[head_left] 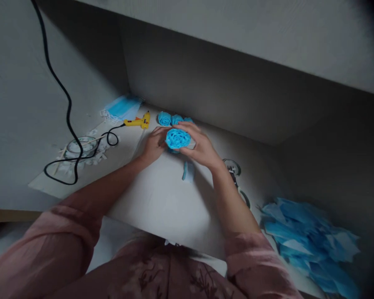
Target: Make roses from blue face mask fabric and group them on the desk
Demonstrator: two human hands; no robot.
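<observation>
A blue rosette of rolled, crinkled material (178, 138) is held up over the white work surface (162, 203). My right hand (201, 145) curves around its right side, thumb below and fingers above, closed on it. From the left, my left hand (156, 143) touches the rosette's edge with bent fingers; their tips are partly hidden behind it. Just below the hands lies a small folded blue and white strip (188, 172). Behind them, more blue rosettes (164, 118) stand in a row, partly covered by my right hand.
A yellow glue gun (139, 121) with a black cable (69, 112) lies left, near flat blue masks (123, 108). White scraps surround a round dish (81, 145). Rolls of tape (232, 167) sit right, beside a heap of blue sheets (311, 241). Walls enclose the surface.
</observation>
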